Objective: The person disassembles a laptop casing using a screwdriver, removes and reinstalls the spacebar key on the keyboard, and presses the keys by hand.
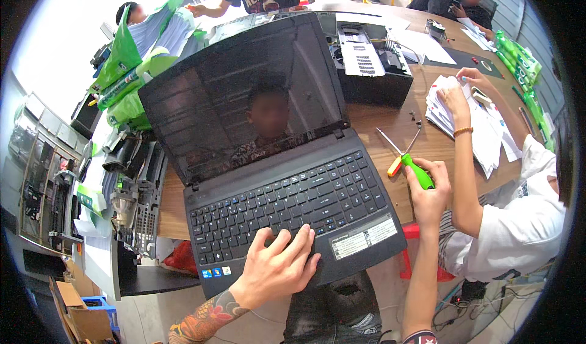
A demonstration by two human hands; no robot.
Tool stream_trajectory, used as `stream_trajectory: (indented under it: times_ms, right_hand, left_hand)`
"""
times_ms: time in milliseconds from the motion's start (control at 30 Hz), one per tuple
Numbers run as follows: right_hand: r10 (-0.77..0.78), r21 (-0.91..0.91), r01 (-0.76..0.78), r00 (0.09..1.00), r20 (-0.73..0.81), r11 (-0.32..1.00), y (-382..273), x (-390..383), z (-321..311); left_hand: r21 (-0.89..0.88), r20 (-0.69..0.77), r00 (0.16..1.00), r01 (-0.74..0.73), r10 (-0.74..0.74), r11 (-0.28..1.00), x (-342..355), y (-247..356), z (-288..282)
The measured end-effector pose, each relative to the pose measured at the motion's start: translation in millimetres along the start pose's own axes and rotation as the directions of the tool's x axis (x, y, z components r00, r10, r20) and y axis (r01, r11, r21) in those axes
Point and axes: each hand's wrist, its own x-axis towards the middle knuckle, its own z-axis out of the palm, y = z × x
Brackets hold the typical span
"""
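An open black laptop [278,222] lies tilted across the table's near edge, its dark screen [244,100] raised and reflecting a person. My left hand [281,258] rests on the palm rest below the keyboard, fingers stretched toward the lower keys. To the right of the laptop, my right hand [430,191] is closed around the green handle of a screwdriver [416,172]; its shaft points away from me. Close beside it on the table lies a second screwdriver with an orange-yellow handle [395,166]. A few small dark pieces [412,116] are scattered beyond the tips.
Behind the laptop stands a black opened machine [375,87]. At right, a co-worker's hands [458,100] handle a paper stack [476,130]. Green-wrapped paper packs [131,69] and dismantled machine parts [137,191] crowd the left. Another person stands across the table.
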Motion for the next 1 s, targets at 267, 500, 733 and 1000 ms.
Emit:
stream_trajectory:
  times_ms: [267,500,733,1000]
  right_hand:
    - [0.004,-0.020,-0.004,1.000,0.004,1.000,-2.5,-0.3,1.2]
    - [0.007,0.000,-0.007,1.000,0.006,1.000,-2.6,-1.6,1.3]
    - [0.016,0.012,-0.016,1.000,0.010,1.000,-5.2,-1.2,2.0]
    - [0.007,-0.001,-0.007,1.000,0.010,1.000,-2.1,-1.0,1.7]
  left_hand:
    - [-0.209,-0.028,1.000,-0.001,-0.005,0.978,-5.0,-12.1,12.4]
    - [-0.328,-0.102,0.994,0.001,-0.036,0.945,-4.8,-15.4,13.3]
    - [-0.294,-0.057,0.996,0.042,-0.062,0.955,-3.3,-12.7,10.2]
    - [-0.204,-0.026,0.999,0.017,-0.022,0.979,-3.1,-12.1,8.1]
